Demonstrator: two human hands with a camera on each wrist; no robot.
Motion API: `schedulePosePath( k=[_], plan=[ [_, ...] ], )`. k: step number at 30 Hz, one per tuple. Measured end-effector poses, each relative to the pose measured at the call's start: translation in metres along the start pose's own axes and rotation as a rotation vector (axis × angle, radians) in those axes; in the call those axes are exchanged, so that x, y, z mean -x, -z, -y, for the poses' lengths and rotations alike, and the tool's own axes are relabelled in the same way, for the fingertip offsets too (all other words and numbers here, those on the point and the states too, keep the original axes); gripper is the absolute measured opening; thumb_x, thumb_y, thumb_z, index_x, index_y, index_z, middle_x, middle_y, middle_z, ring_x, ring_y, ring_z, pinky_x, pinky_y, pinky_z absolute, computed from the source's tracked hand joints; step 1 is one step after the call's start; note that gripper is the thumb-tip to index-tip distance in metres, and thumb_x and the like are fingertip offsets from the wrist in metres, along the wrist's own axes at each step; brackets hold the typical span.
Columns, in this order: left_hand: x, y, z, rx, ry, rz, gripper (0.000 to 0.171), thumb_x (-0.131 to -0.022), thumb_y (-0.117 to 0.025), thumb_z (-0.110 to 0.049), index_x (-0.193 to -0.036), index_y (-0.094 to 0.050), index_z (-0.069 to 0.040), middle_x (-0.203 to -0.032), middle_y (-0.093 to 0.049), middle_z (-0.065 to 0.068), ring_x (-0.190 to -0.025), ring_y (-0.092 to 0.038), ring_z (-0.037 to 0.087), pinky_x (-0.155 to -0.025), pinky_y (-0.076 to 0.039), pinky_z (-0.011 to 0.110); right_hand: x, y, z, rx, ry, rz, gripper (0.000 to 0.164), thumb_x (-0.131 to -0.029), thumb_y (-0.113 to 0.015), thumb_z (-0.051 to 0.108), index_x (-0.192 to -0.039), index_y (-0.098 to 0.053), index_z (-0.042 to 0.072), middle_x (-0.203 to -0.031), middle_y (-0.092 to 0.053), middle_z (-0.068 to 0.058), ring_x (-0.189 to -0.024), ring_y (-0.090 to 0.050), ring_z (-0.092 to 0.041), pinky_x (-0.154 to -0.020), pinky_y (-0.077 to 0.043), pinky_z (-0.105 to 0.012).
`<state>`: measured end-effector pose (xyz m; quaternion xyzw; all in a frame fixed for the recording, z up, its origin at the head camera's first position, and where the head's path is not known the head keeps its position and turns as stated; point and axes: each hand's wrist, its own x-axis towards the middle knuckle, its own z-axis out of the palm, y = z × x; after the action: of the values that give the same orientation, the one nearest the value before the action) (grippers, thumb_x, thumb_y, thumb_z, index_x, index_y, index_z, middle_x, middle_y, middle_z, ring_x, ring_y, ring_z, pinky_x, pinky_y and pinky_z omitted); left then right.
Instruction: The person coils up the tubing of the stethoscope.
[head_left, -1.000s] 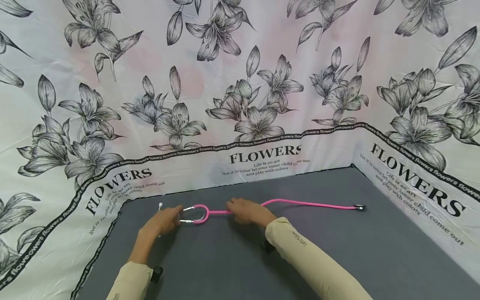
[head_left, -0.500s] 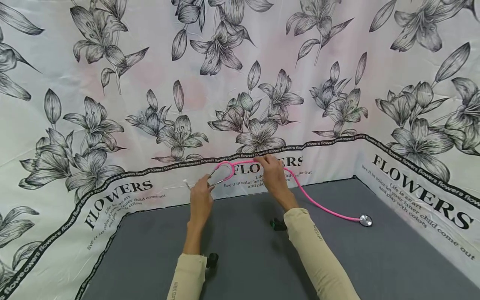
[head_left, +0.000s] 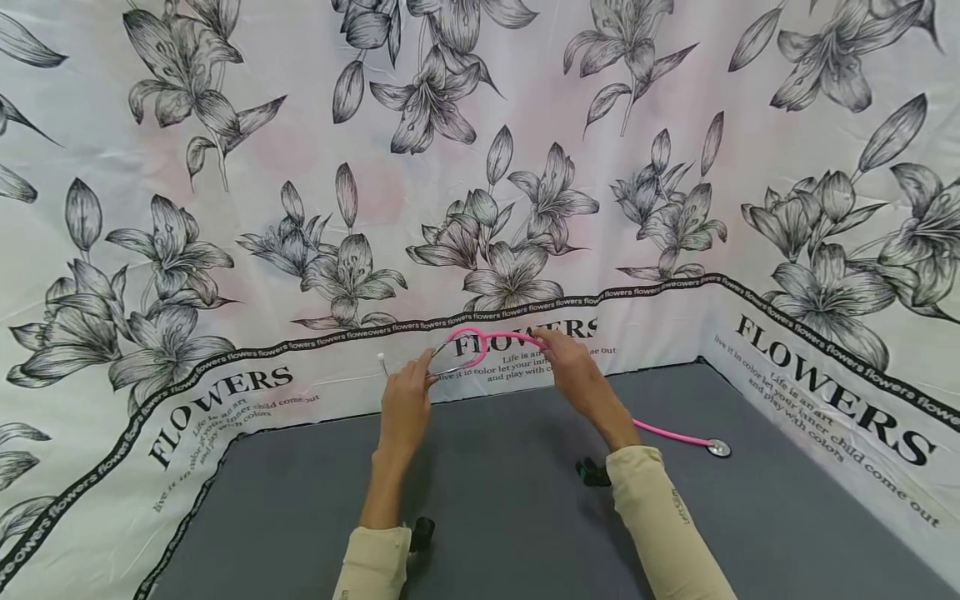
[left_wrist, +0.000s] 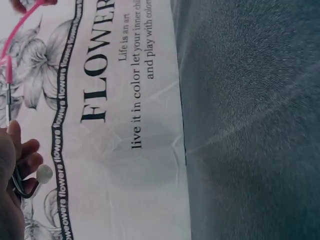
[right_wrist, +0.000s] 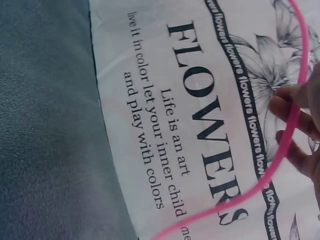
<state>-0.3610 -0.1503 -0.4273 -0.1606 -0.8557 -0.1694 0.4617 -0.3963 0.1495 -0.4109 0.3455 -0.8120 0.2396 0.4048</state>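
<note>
A pink stethoscope is partly raised over the grey table, stretched between both hands. My left hand grips its metal ear tubes; a white eartip pokes out beside the fingers in the left wrist view. Farther right, my right hand pinches the pink tubing a little past the Y-shaped fork. In the right wrist view the tubing runs through the fingers and bends away downward. Beyond that hand the tube drops toward the table, ending in a round metal chest piece close over the surface at the right.
The grey table is bordered at the back and sides by a white floral curtain printed with "FLOWERS" lettering. Black devices sit at the left wrist and right wrist.
Both hands have lifted the stethoscope's ear-tube end and upper tubing off the table. Most recently the right hand moved a little right and down, while the chest piece turned slightly.
</note>
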Motion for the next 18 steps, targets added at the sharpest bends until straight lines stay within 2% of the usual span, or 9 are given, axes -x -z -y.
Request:
schedulePosePath(
  k=[4, 6, 9, 13, 18],
  plan=[
    [0.001, 0.005, 0.001, -0.030, -0.032, -0.004, 0.044, -0.093, -0.074, -0.013, -0.136, -0.065, -0.010, -0.084, -0.071, 0.014, -0.076, -0.069, 0.037, -0.074, -0.056, 0.048, 0.000, 0.007, 0.003, -0.092, -0.029, 0.031, 0.020, -0.098, -0.063, -0.009, -0.117, -0.059, -0.007, -0.096, -0.066, -0.017, -0.080, -0.062, -0.023, -0.068, -0.053, -0.037],
    [0.003, 0.007, 0.002, -0.037, -0.035, 0.006, 0.044, -0.094, -0.073, -0.013, -0.137, -0.064, -0.010, -0.085, -0.072, 0.014, -0.077, -0.070, 0.036, -0.075, -0.056, 0.047, 0.003, 0.009, 0.003, -0.104, -0.025, 0.051, 0.019, -0.095, -0.066, -0.010, -0.113, -0.061, -0.005, -0.098, -0.067, -0.016, -0.084, -0.064, -0.023, -0.072, -0.056, -0.038],
    [0.008, 0.011, 0.004, -0.039, -0.006, 0.020, 0.044, -0.093, -0.075, -0.012, -0.136, -0.066, -0.011, -0.085, -0.073, 0.014, -0.075, -0.071, 0.035, -0.073, -0.054, 0.046, 0.008, 0.010, 0.005, -0.106, 0.001, 0.102, 0.024, -0.092, -0.071, -0.010, -0.114, -0.064, -0.002, -0.104, -0.069, -0.015, -0.092, -0.068, -0.025, -0.078, -0.059, -0.041],
    [0.011, 0.016, 0.006, -0.033, 0.027, 0.042, 0.043, -0.091, -0.077, -0.008, -0.133, -0.068, -0.011, -0.082, -0.073, 0.013, -0.071, -0.069, 0.033, -0.069, -0.051, 0.044, 0.010, 0.011, 0.010, -0.071, 0.015, 0.118, 0.028, -0.090, -0.072, -0.010, -0.114, -0.068, 0.003, -0.107, -0.070, -0.012, -0.097, -0.069, -0.027, -0.080, -0.059, -0.042],
    [0.007, 0.022, 0.005, -0.060, 0.008, 0.055, 0.039, -0.092, -0.077, -0.009, -0.129, -0.069, -0.009, -0.081, -0.074, 0.012, -0.068, -0.066, 0.030, -0.066, -0.049, 0.042, -0.001, 0.016, 0.024, 0.021, 0.083, 0.097, 0.035, -0.085, -0.072, -0.019, -0.107, -0.075, 0.007, -0.095, -0.066, -0.008, -0.084, -0.065, -0.022, -0.072, -0.055, -0.036]
  ],
)
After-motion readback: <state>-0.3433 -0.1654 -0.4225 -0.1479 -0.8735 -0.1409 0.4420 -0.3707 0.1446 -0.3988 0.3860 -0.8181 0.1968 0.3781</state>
